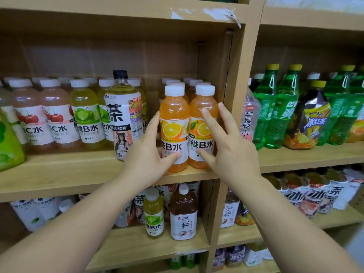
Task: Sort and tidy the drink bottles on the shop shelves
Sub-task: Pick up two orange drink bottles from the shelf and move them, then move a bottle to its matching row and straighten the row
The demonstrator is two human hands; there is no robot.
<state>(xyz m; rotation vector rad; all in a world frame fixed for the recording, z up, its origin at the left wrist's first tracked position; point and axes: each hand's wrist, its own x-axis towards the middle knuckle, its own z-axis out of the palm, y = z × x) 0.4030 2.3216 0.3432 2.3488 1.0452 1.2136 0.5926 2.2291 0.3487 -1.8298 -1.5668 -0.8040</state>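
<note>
Left hand [145,154] and right hand [232,152], fingers [211,123] straight, press orange bottles [174,107] beside tea bottle [122,107].

The left hand [149,152] shows to the left of the orange bottles [174,107], the right hand [228,148] to the right of them. Below the bottles, the left forearm [78,219] and the right forearm [285,209] are bare. The fingers [208,119] are slim; the nails seem short, though blurred.

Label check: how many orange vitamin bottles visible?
2 clear, front row: left orange bottle at left hand, right orange bottle at right hand. White caps behind suggest more, hidden.
</note>
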